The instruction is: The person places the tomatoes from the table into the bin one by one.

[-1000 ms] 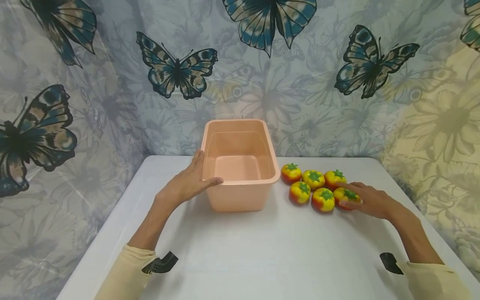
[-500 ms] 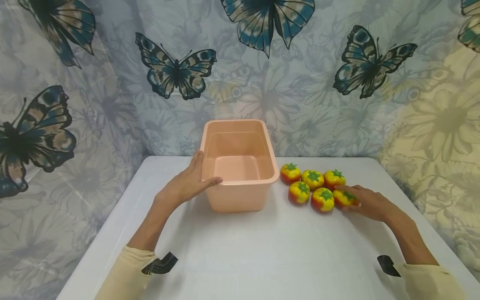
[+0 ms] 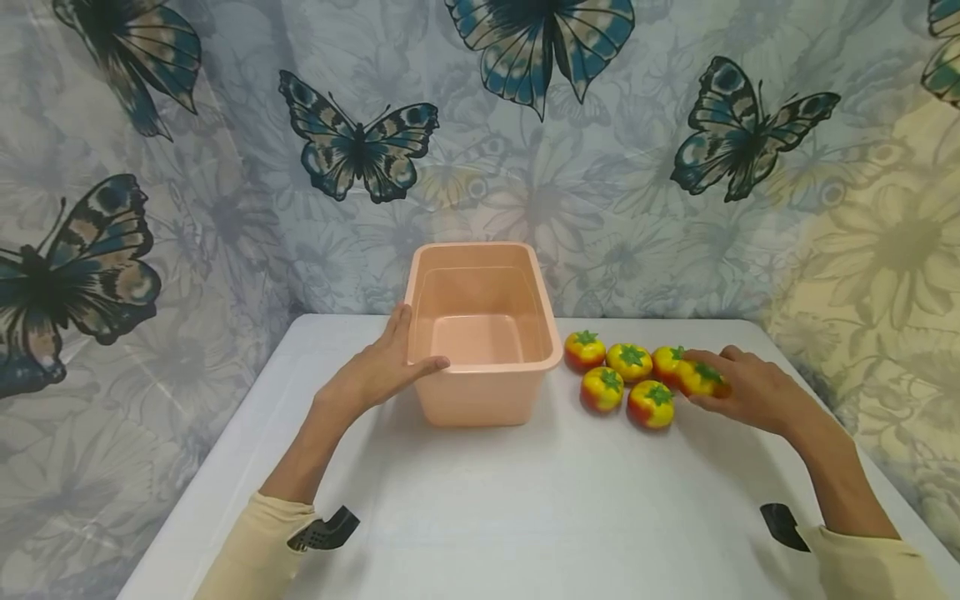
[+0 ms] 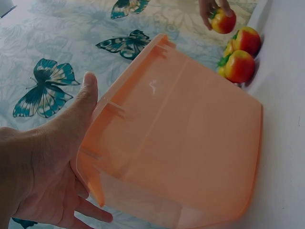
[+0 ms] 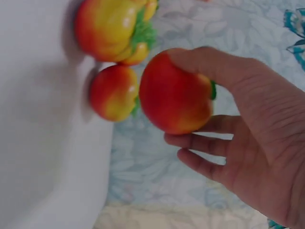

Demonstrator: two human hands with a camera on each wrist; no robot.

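Observation:
My right hand (image 3: 757, 390) holds a red-and-yellow tomato (image 5: 176, 95) with a green star-shaped top, the thumb on one side and fingers on the other. In the right wrist view this tomato appears lifted off the table. The other tomatoes, several of them, sit close together to its left, the nearest front one (image 3: 650, 405) just beside it. On the left, my left hand (image 3: 378, 360) rests against the corner of a peach plastic tub (image 3: 480, 398), its thumb along the front rim and its straight fingers at the left side. Nothing lies inside the tub.
A white table (image 3: 540, 508) bears the tub and tomatoes near its back edge. Behind it hangs a cloth backdrop (image 3: 540, 200) printed with butterflies and flowers. A dark strap-like piece (image 3: 326, 530) pokes out at the left sleeve.
My right hand has closed its fingers round the right-hand front tomato and raised it slightly, so it now partly covers the one behind. The left hand and tub stay put.

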